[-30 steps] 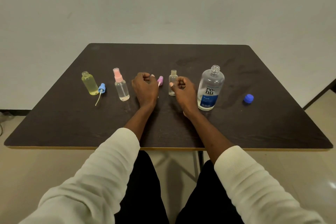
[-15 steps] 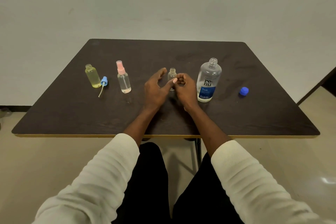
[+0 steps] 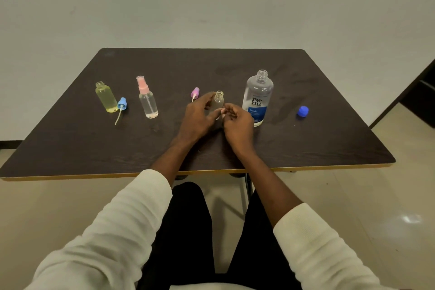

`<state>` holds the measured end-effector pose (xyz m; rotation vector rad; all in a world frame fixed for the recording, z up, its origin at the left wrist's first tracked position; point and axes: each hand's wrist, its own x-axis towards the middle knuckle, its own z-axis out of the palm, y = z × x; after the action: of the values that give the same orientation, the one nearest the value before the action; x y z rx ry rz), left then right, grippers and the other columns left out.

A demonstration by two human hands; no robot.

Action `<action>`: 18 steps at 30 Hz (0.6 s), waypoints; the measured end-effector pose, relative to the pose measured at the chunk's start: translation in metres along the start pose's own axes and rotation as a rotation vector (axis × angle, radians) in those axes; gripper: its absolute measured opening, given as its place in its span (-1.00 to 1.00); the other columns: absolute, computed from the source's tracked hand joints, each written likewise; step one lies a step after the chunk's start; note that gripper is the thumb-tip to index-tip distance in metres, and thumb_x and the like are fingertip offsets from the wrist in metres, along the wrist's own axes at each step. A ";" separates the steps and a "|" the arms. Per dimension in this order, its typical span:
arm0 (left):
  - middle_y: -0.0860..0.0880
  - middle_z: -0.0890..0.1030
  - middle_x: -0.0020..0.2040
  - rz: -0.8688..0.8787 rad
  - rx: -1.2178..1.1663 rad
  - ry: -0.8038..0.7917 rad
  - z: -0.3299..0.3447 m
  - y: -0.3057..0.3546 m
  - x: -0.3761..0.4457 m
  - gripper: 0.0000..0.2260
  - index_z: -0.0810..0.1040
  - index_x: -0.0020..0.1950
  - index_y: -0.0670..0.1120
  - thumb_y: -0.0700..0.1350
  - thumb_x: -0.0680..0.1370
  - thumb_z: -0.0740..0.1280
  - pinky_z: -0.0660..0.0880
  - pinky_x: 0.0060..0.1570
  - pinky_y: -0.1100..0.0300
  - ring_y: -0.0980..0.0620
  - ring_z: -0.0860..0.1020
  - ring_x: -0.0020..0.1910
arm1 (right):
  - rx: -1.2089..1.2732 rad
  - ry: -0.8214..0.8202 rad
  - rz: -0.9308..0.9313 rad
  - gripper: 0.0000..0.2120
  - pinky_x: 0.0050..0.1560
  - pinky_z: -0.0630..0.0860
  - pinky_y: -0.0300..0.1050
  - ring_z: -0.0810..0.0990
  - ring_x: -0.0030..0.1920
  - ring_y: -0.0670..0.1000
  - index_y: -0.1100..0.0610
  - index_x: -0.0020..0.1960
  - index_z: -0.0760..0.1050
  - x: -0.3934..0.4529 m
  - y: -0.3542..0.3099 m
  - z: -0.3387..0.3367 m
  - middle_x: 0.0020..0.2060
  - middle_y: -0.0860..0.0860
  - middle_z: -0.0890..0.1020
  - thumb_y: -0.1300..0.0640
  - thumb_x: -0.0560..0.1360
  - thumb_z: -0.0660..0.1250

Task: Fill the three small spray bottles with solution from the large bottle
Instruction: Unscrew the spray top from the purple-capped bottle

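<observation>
Now that my left hand (image 3: 196, 117) has let go of the purple sprayer (image 3: 195, 93), which is lying on the tabletop (image 3: 329, 148) just behind it, both hands are closing in on the middle bottle (image 3: 219, 101). That bottle is standing open and upright between the pink-capped bottle (image 3: 147, 101) and the big bottle (image 3: 257, 99). My left fingers (image 3: 207, 99) are curving around its left side; my right hand (image 3: 237, 122) is pinching low on it, though I cannot tell how firm that hold is. The yellow bottle (image 3: 105, 97) is sitting uncapped at far left with its blue sprayer (image 3: 122, 105) beside it. The big bottle's blue cap (image 3: 302, 111) is lying off to the right. I am judging the unscrewing done and this bottle ready for pouring next.
</observation>
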<state>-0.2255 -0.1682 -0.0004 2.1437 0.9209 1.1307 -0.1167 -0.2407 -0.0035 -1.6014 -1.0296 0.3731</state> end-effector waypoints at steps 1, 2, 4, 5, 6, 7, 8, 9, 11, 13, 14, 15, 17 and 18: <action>0.02 0.65 0.09 -0.012 -0.009 0.002 0.000 0.001 0.000 -0.61 0.56 0.32 -0.14 -0.08 0.53 0.49 0.48 0.09 0.46 0.18 0.59 0.04 | -0.002 0.058 -0.019 -0.79 -0.14 0.46 -0.52 0.58 -0.12 -0.21 0.15 0.12 0.61 -0.002 -0.002 -0.001 -0.11 -0.08 0.65 0.29 0.53 0.31; 0.03 0.66 0.09 -0.030 -0.024 0.004 -0.001 0.001 0.000 -0.60 0.56 0.32 -0.14 -0.05 0.52 0.49 0.51 0.07 0.43 0.17 0.61 0.03 | 0.003 0.119 -0.043 -0.83 -0.14 0.47 -0.49 0.59 -0.13 -0.18 0.15 0.07 0.62 -0.004 -0.005 -0.001 -0.13 -0.06 0.66 0.28 0.52 0.32; 0.05 0.65 0.08 -0.051 -0.038 -0.017 -0.002 0.001 -0.001 -0.59 0.56 0.31 -0.14 -0.04 0.52 0.50 0.52 0.04 0.46 0.17 0.63 0.02 | 0.027 0.213 -0.106 -0.88 -0.16 0.49 -0.42 0.58 -0.18 -0.13 0.15 -0.03 0.60 -0.009 -0.010 -0.001 -0.19 -0.04 0.64 0.29 0.50 0.33; 0.05 0.65 0.09 -0.045 -0.036 -0.032 -0.002 0.001 -0.001 -0.60 0.56 0.31 -0.13 -0.05 0.52 0.50 0.53 0.06 0.43 0.17 0.63 0.02 | 0.031 0.245 -0.135 -0.89 -0.17 0.50 -0.38 0.58 -0.19 -0.11 0.15 -0.07 0.59 -0.012 -0.012 -0.001 -0.22 -0.03 0.62 0.31 0.48 0.33; 0.03 0.67 0.10 -0.040 -0.037 -0.039 -0.001 0.001 -0.001 -0.60 0.56 0.30 -0.13 -0.06 0.52 0.50 0.55 0.09 0.38 0.15 0.64 0.04 | 0.029 0.274 -0.162 -0.89 -0.17 0.52 -0.32 0.58 -0.20 -0.08 0.15 -0.09 0.58 -0.013 -0.013 -0.002 -0.23 -0.03 0.61 0.32 0.47 0.33; 0.00 0.68 0.11 -0.042 -0.044 -0.038 -0.001 0.001 -0.002 -0.60 0.55 0.30 -0.13 -0.05 0.51 0.51 0.57 0.11 0.31 0.13 0.65 0.05 | 0.020 0.304 -0.189 -0.90 -0.17 0.54 -0.25 0.57 -0.21 -0.05 0.15 -0.11 0.56 -0.014 -0.014 -0.003 -0.24 -0.01 0.60 0.32 0.46 0.32; -0.02 0.68 0.11 -0.049 -0.049 -0.039 -0.001 0.001 -0.002 -0.59 0.55 0.31 -0.13 -0.05 0.51 0.51 0.58 0.13 0.28 0.11 0.66 0.06 | 0.013 0.333 -0.218 -0.91 -0.17 0.54 -0.19 0.55 -0.20 -0.02 0.16 -0.12 0.53 -0.015 -0.014 -0.004 -0.24 0.01 0.58 0.31 0.46 0.31; -0.01 0.68 0.11 -0.053 -0.047 -0.042 -0.001 0.002 -0.002 -0.59 0.54 0.31 -0.13 -0.05 0.51 0.51 0.57 0.12 0.30 0.11 0.66 0.06 | 0.007 0.359 -0.237 -0.93 -0.17 0.53 -0.14 0.52 -0.20 0.00 0.16 -0.12 0.50 -0.015 -0.014 -0.005 -0.22 0.02 0.56 0.31 0.45 0.31; 0.04 0.64 0.10 -0.051 -0.040 -0.049 -0.001 0.002 -0.002 -0.58 0.53 0.31 -0.15 -0.07 0.51 0.51 0.52 0.07 0.44 0.12 0.63 0.05 | -0.006 0.411 -0.246 -0.88 -0.14 0.48 -0.14 0.47 -0.15 0.02 0.15 -0.09 0.43 -0.015 -0.015 -0.005 -0.17 0.04 0.50 0.28 0.43 0.35; 0.05 0.61 0.08 -0.044 -0.032 -0.042 -0.001 0.003 -0.003 -0.58 0.53 0.31 -0.17 -0.08 0.51 0.51 0.46 0.02 0.54 0.14 0.61 0.04 | -0.030 0.476 -0.243 -0.78 -0.04 0.42 -0.22 0.44 -0.07 0.03 0.19 -0.05 0.39 -0.014 -0.016 -0.005 -0.10 0.05 0.45 0.24 0.39 0.41; 0.04 0.61 0.09 -0.045 -0.031 -0.038 -0.001 0.002 -0.004 -0.58 0.53 0.31 -0.18 -0.08 0.51 0.50 0.44 0.02 0.56 0.15 0.60 0.04 | -0.043 0.507 -0.230 -0.71 0.02 0.38 -0.26 0.42 -0.01 0.03 0.21 -0.02 0.39 -0.014 -0.016 -0.005 -0.05 0.06 0.44 0.21 0.36 0.44; 0.04 0.62 0.10 -0.045 -0.034 -0.037 -0.001 0.001 -0.004 -0.58 0.53 0.31 -0.17 -0.08 0.51 0.51 0.45 0.02 0.55 0.15 0.60 0.04 | -0.053 0.538 -0.202 -0.64 0.07 0.36 -0.26 0.40 0.04 0.03 0.23 0.01 0.38 -0.013 -0.016 -0.005 0.00 0.07 0.42 0.18 0.33 0.47; 0.04 0.63 0.10 -0.039 -0.035 -0.036 0.000 0.000 -0.004 -0.58 0.53 0.31 -0.16 -0.06 0.51 0.51 0.50 0.06 0.48 0.14 0.62 0.04 | -0.056 0.583 -0.120 -0.47 0.21 0.36 -0.15 0.38 0.17 0.07 0.24 0.11 0.37 -0.009 -0.015 -0.004 0.13 0.13 0.41 0.10 0.28 0.53; 0.03 0.64 0.10 -0.033 -0.029 -0.035 0.000 -0.001 -0.004 -0.57 0.53 0.31 -0.15 -0.04 0.51 0.51 0.53 0.07 0.44 0.13 0.63 0.04 | -0.050 0.592 -0.080 -0.38 0.28 0.36 -0.05 0.37 0.23 0.10 0.24 0.18 0.35 -0.006 -0.014 -0.004 0.20 0.15 0.39 0.06 0.26 0.55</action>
<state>-0.2267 -0.1707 -0.0028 2.1104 0.9151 1.0806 -0.1226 -0.2481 0.0086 -1.5708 -0.6439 -0.1810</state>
